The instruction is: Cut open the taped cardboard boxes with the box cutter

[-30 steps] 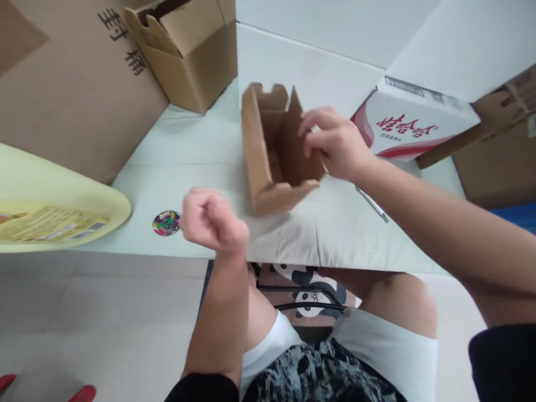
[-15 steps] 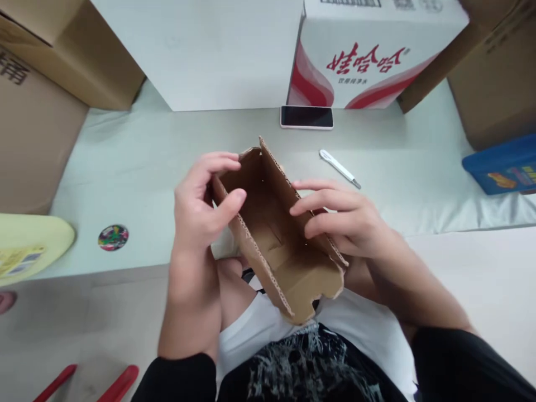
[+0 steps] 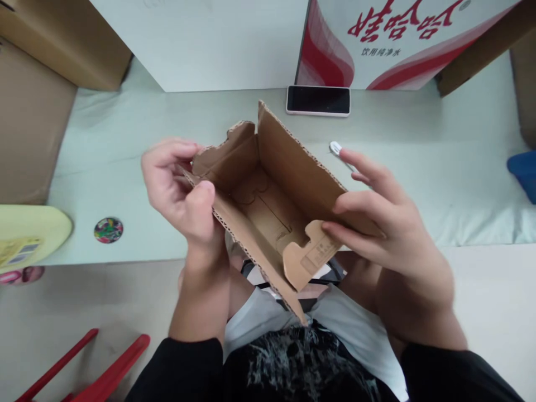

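A small brown cardboard box (image 3: 276,206), open at the top, is held tilted over my lap at the table's front edge. My left hand (image 3: 180,190) grips its far left corner, thumb on the near wall's rim and fingers by the notched end flap. At the other end my right hand (image 3: 377,218) pinches the right corner, its fingertips at a notched flap (image 3: 312,254) that is folded inward. The inside shows bare cardboard with a cut line across the bottom. Just past my right fingers lies a white-handled slim tool (image 3: 336,148), partly covered by them.
A phone (image 3: 318,100) lies before a white-and-red carton (image 3: 393,50). Brown boxes (image 3: 92,50) stand at the left, near a yellow container (image 3: 33,234) and a round colourful disc (image 3: 108,230). A blue object (image 3: 523,173) is at the right edge. Red legs (image 3: 113,368) show below.
The box has come off the table toward my lap, and my left hand has taken hold of it. Since half a second ago, the near right flap has been folded inward.
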Available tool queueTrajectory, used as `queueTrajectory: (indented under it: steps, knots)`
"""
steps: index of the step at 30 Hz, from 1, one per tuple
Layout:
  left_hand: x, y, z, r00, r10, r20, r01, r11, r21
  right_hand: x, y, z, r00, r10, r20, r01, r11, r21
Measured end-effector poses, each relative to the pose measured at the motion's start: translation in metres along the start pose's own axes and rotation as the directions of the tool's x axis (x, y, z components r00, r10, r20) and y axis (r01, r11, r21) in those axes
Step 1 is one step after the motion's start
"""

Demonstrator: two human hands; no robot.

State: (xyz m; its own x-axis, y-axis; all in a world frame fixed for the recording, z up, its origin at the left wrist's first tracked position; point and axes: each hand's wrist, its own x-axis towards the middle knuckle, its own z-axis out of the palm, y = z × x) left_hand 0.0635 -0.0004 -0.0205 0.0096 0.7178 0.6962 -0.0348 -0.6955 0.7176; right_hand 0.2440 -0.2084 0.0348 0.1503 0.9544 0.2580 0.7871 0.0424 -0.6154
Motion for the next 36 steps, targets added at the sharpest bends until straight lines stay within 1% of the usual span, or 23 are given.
queueTrajectory:
  steps: [2,3,5,6,8,11,13,14,16,17,19,22,24,26,29,31,34,36]
  knots:
    - [-0.002,0.002,0.003,1.000,0.015,-0.018,-0.015,1.000,-0.009,0.003,0.006,0.001,0.997,0.032,-0.067,-0.033,0.999,-0.012]
    - [-0.004,0.003,0.003,1.000,0.000,0.003,0.000,1.000,-0.011,0.005,0.009,0.002,0.995,0.036,-0.098,-0.036,0.999,-0.006]
    - [-0.006,0.005,0.001,0.994,-0.047,0.098,0.047,0.999,0.005,0.007,0.013,0.006,0.991,0.012,-0.136,-0.008,0.999,0.034]
    - [-0.008,0.005,-0.001,0.986,-0.070,0.150,0.068,0.997,0.023,0.008,0.015,0.009,0.991,-0.017,-0.134,0.027,0.997,0.078]
    - [-0.010,0.007,-0.004,0.974,-0.081,0.212,0.072,0.996,0.052,0.009,0.017,0.014,0.993,-0.090,-0.071,0.103,0.974,0.202]
    - [-0.012,0.007,-0.006,0.978,-0.079,0.195,0.074,0.997,0.033,0.009,0.020,0.019,0.978,-0.197,0.064,0.164,0.926,0.341]
    - [-0.012,0.004,-0.007,0.980,-0.073,0.184,0.072,0.997,0.011,0.009,0.021,0.020,0.962,-0.235,0.142,0.168,0.912,0.374]
    - [-0.011,0.001,-0.008,0.978,-0.069,0.195,0.067,0.998,0.019,0.009,0.022,0.020,0.953,-0.248,0.172,0.166,0.908,0.385]
    - [-0.009,-0.004,-0.012,0.971,-0.028,0.238,0.018,0.999,0.042,0.010,0.023,0.021,0.943,-0.249,0.219,0.152,0.912,0.380]
    - [-0.008,-0.006,-0.013,0.963,-0.004,0.270,-0.013,0.998,0.060,0.010,0.024,0.022,0.942,-0.243,0.233,0.147,0.920,0.363]
    - [-0.004,-0.007,-0.017,0.935,0.004,0.355,-0.049,0.992,0.119,0.011,0.023,0.024,0.941,-0.231,0.247,0.144,0.935,0.323]
    - [0.000,-0.002,-0.019,0.856,-0.059,0.513,-0.056,0.977,0.206,0.012,0.023,0.026,0.939,-0.231,0.253,0.145,0.937,0.319]
    - [0.002,0.002,-0.019,0.817,-0.091,0.570,-0.053,0.971,0.231,0.013,0.023,0.026,0.940,-0.230,0.252,0.136,0.930,0.342]
    - [0.003,0.004,-0.019,0.807,-0.121,0.579,-0.045,0.964,0.264,0.013,0.025,0.025,0.941,-0.225,0.253,0.120,0.920,0.372]
    - [0.002,0.004,-0.017,0.810,-0.179,0.559,-0.003,0.951,0.308,0.012,0.027,0.024,0.937,-0.224,0.269,0.099,0.906,0.411]
    - [0.001,0.003,-0.016,0.815,-0.206,0.541,0.037,0.951,0.306,0.011,0.029,0.023,0.929,-0.225,0.293,0.082,0.899,0.429]
    - [0.000,0.001,-0.017,0.826,-0.217,0.520,0.070,0.955,0.288,0.007,0.032,0.019,0.920,-0.214,0.328,0.047,0.892,0.449]
    - [0.001,-0.003,-0.021,0.840,-0.202,0.503,0.077,0.963,0.258,0.005,0.036,0.017,0.919,-0.207,0.335,0.030,0.885,0.464]
